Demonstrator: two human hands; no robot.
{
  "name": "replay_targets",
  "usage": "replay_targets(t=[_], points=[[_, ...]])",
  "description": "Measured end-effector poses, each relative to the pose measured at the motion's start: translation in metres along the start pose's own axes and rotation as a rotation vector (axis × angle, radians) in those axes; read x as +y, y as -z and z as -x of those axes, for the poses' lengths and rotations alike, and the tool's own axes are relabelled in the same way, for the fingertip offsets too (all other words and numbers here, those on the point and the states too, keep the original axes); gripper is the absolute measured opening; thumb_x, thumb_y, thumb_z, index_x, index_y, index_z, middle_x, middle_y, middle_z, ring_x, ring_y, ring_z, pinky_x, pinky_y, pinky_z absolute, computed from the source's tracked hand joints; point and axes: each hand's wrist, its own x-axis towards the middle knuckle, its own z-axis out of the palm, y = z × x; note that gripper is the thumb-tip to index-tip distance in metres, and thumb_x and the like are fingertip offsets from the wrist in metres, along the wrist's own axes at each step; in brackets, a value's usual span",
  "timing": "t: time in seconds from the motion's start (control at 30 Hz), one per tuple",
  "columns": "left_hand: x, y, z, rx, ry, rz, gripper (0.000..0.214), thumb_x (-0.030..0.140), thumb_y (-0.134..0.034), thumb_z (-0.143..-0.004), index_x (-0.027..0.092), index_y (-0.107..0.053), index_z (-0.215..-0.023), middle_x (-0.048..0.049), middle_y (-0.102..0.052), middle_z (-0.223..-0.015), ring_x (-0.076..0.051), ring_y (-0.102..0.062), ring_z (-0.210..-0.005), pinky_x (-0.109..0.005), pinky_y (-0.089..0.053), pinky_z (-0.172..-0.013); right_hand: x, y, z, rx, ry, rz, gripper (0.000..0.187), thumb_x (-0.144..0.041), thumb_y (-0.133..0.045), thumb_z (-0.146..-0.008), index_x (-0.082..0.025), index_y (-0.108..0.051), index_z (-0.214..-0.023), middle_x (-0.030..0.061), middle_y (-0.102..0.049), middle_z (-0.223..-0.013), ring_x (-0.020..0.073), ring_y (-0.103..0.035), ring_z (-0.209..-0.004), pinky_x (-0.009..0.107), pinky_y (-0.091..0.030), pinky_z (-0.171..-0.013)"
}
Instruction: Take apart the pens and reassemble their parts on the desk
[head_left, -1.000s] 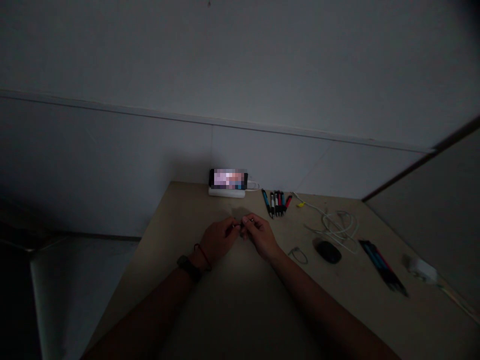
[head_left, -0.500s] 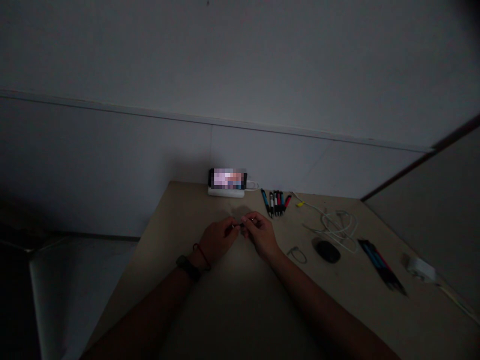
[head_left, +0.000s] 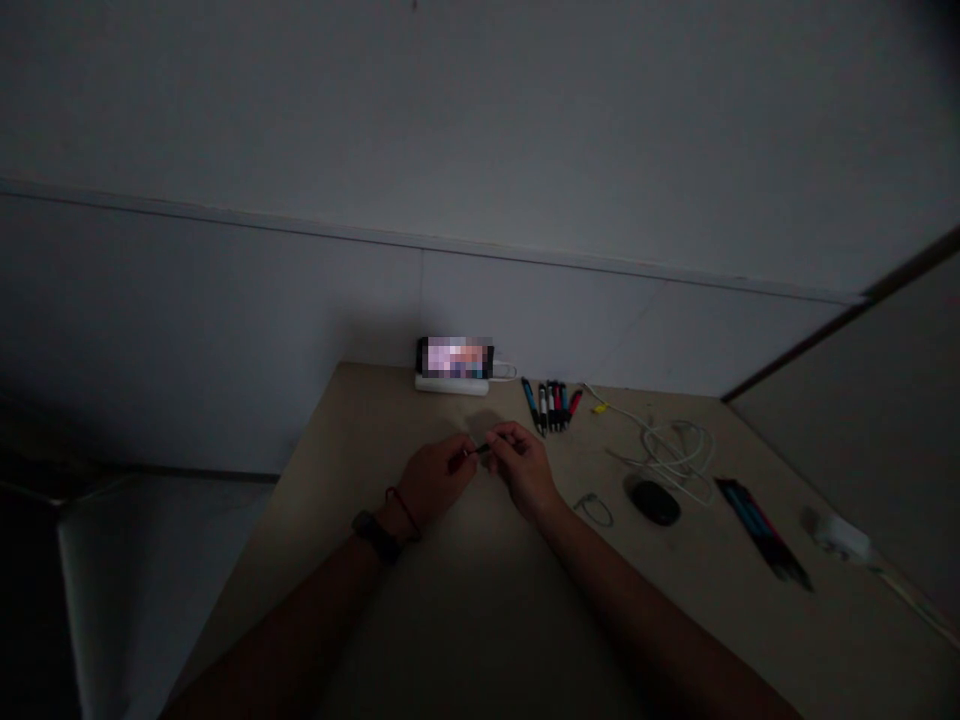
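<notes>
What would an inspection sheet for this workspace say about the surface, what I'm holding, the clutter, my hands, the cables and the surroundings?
Surface: pale tabletop, dimly lit.
Items in hand: small dark piece, too small to identify.
Clutter: fanned pens near the back edge; pen bundle at the right; dark computer mouse; phone, screen lit, at a white block.
Hands: left hand and right hand pinch the small dark piece between them.
Cables: loosely coiled white cable behind the mouse; small grey loop left of it; white adapter with a lead at far right.
Surroundings: plain back wall; other people: nothing seen.
</notes>
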Motion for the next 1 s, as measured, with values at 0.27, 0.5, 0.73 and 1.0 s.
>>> replay_targets(t=[0.27,0.5,0.73,1.0], points=[[-0.001,0.000,-0.001,0.006,0.012,0.023,0.021,0.034,-0.051,-0.092,0.020,-0.062,-0.083,0.0021,-0.059,-0.068,-0.014,-0.052,-0.063,-0.026,-0.035,-0.061,-0.001,0.002,0.001,-0.050,-0.004,0.030,0.036,-0.051,-0.084,-0.074,-0.019,-0.069,-0.080,-0.0039,-0.060,-0.055,0.0100,-0.051,-0.048,0.023,-0.039,-0.050],[0.000,0.001,-0.001,0.008,0.014,0.030,0.020,0.032,-0.052,-0.093,0.019,-0.063,-0.082,0.0015,-0.061,-0.070,-0.014,-0.053,-0.065,-0.026,-0.037,-0.063,-0.003,0.001,0.002,-0.044,-0.033,0.002,0.041,-0.058,-0.078,-0.078,-0.019,-0.069,-0.084,-0.0015,-0.064,-0.058,0.0123,-0.057,-0.051,0.023,-0.045,-0.051],[0.001,0.001,0.000,0.018,0.021,0.038,0.018,0.031,-0.053,-0.092,0.019,-0.063,-0.081,0.0019,-0.059,-0.069,-0.014,-0.052,-0.065,-0.025,-0.035,-0.062,-0.010,-0.005,0.004,-0.014,-0.054,-0.087,0.044,-0.061,-0.077,-0.077,-0.020,-0.065,-0.083,0.0018,-0.072,-0.076,0.0139,-0.065,-0.055,0.025,-0.053,-0.052],[0.005,0.002,0.001,0.029,0.039,0.011,0.018,0.030,-0.052,-0.092,0.020,-0.062,-0.080,0.0024,-0.058,-0.066,-0.014,-0.053,-0.064,-0.025,-0.035,-0.061,-0.008,-0.003,0.001,0.092,-0.030,-0.141,0.048,-0.064,-0.077,-0.074,-0.023,-0.062,-0.093,0.0019,-0.073,-0.077,0.0228,-0.072,-0.069,0.031,-0.058,-0.053]])
